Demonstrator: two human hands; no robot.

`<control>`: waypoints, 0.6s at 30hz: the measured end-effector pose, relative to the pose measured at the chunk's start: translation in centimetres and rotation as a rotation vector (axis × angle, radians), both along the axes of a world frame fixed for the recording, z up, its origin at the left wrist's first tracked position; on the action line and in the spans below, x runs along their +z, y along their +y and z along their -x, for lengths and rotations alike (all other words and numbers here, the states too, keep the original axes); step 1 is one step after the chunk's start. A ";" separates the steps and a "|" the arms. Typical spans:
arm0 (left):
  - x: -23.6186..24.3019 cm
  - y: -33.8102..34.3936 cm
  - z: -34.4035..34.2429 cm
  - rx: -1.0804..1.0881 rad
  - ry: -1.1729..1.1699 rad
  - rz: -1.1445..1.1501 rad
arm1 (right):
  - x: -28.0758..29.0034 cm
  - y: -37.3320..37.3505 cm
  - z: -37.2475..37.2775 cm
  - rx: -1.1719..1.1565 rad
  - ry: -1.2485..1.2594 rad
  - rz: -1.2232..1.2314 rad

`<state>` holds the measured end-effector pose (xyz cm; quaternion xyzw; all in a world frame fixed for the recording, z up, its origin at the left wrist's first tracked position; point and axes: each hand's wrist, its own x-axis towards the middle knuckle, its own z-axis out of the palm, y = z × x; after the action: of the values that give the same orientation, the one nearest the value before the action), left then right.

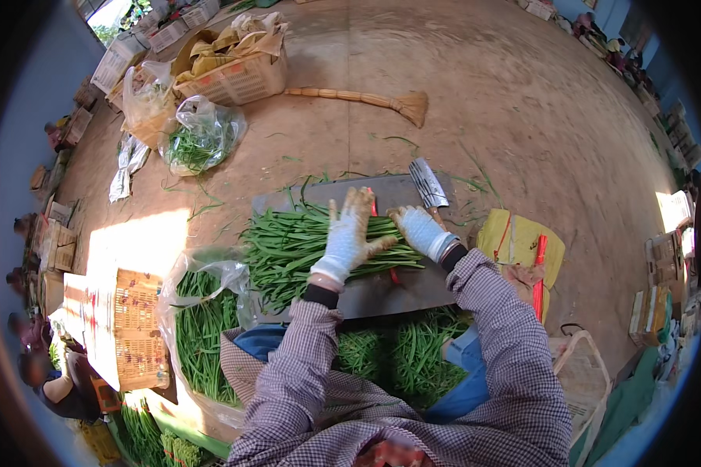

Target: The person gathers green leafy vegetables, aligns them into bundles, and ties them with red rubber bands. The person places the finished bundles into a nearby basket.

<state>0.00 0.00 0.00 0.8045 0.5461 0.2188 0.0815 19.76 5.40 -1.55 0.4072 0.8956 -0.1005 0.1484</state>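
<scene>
A loose bundle of long green stalks (288, 251) lies across a dark flat board (358, 302) in front of me. My left hand (348, 237), in a white glove with stained fingers, rests on top of the bundle, fingers spread. My right hand (420, 229), gloved alike, has its fingers curled round the bundle's right end. A red tie strip (395, 275) passes beneath the stalks, and its other end sticks out on the far side. Just beyond my right hand, a cleaver (428, 184) with a broad metal blade lies at the board's far right edge.
More greens (424, 354) lie below the board, and a plastic bag of greens (206, 335) stands at left. Red strips (538, 272) lie on a yellow sack (514, 233) at right. A broom (366, 97), crates (140, 335) and a full basket (237, 78) are farther off.
</scene>
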 end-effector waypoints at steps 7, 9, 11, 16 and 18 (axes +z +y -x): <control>-2.8 0.9 -1.9 -0.078 0.317 0.222 | 5.6 0.5 -4.2 -0.174 0.282 -0.069; -3.3 1.0 -2.7 -0.058 0.323 0.218 | 5.6 0.3 -2.5 -0.332 0.429 -0.221; -3.5 0.9 -2.6 -0.039 0.345 0.182 | 1.8 -0.5 0.0 -0.321 0.552 -0.380; -4.5 -1.8 -3.3 0.036 0.353 0.026 | -2.6 -3.9 2.1 -0.352 0.495 -0.445; -4.4 -1.8 -3.0 0.039 0.351 0.065 | -2.6 -3.8 1.9 -0.312 0.540 -0.428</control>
<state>2.99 -1.83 -4.40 0.8165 0.5744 0.0585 0.0066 17.83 1.62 -4.12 0.5193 0.8304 -0.0361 -0.1985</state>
